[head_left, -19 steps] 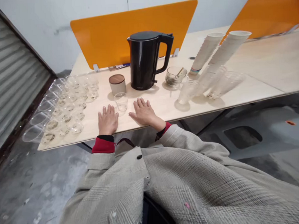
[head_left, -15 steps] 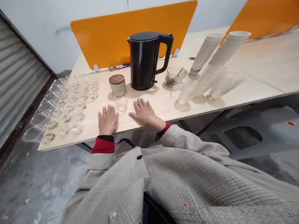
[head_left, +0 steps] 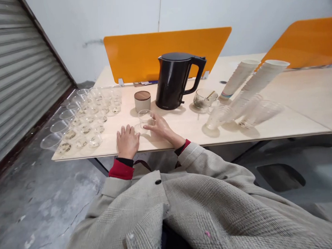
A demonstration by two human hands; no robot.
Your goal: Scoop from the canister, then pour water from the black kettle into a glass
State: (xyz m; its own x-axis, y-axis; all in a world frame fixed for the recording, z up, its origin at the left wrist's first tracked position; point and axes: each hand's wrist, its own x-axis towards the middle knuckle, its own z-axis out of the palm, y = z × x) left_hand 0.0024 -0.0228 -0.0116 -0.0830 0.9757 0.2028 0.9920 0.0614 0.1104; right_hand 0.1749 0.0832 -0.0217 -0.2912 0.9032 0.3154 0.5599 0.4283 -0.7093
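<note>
"Starting nearest, how does the left hand point(head_left: 128, 142) sit?"

"Flat, palm down, fingers extended, holding nothing, near the front edge of the pale wood worktop point(head_left: 180, 134)."

"And the right hand point(head_left: 162, 127)?"

"Half curled, thumb and fingers at the side of a clear plastic cup point(head_left: 144, 119), upright just in front of a grey canister with a brown wooden lid point(head_left: 143, 103); I can't tell whether the grip is closed."

"Further back?"

"A black electric kettle point(head_left: 169, 83) stands right of the canister, a ribbed glass bowl point(head_left: 201, 98) beside it, and behind them an orange divider panel point(head_left: 136, 53)."
</note>
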